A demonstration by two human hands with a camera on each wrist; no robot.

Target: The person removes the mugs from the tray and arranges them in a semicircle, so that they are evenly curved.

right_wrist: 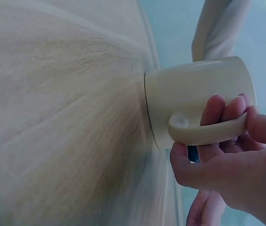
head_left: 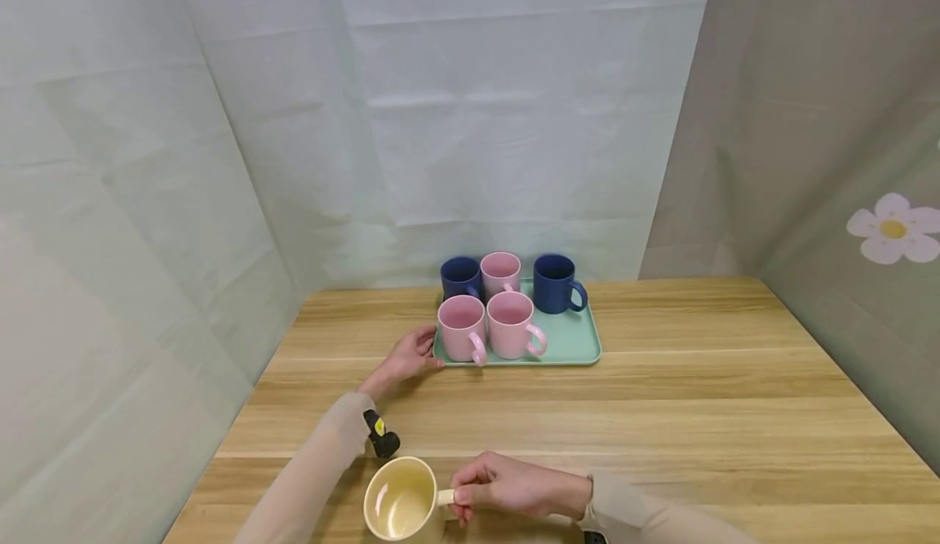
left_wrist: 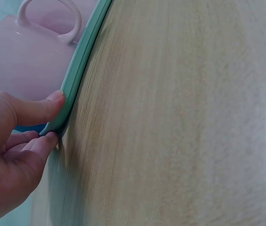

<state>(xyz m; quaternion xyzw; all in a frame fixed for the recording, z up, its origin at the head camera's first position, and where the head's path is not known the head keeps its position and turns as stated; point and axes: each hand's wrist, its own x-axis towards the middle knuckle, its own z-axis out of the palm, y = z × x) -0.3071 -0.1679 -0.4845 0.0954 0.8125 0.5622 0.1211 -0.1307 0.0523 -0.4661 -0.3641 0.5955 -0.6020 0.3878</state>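
My left hand [head_left: 411,354] pinches the front left corner of a mint-green tray [head_left: 573,340], its thumb on top of the rim and fingers below in the left wrist view. Two pink mugs [head_left: 508,333] stand in the tray's front row, handles toward the right. Behind them are a third pink mug [head_left: 501,267] and a dark blue mug [head_left: 459,275]; another dark blue mug [head_left: 553,289] stands at the right rear. Near me, my right hand [head_left: 507,485] grips the handle of a pale yellow mug [right_wrist: 194,89], upright and low over the table; contact with the tabletop cannot be told.
The wooden table [head_left: 698,413] reaches out to both sides of the tray. Pale cloth [head_left: 499,120] hangs behind and at the left, a grey cloth with a white flower [head_left: 893,228] at the right. A black device [head_left: 381,435] is strapped at my left wrist.
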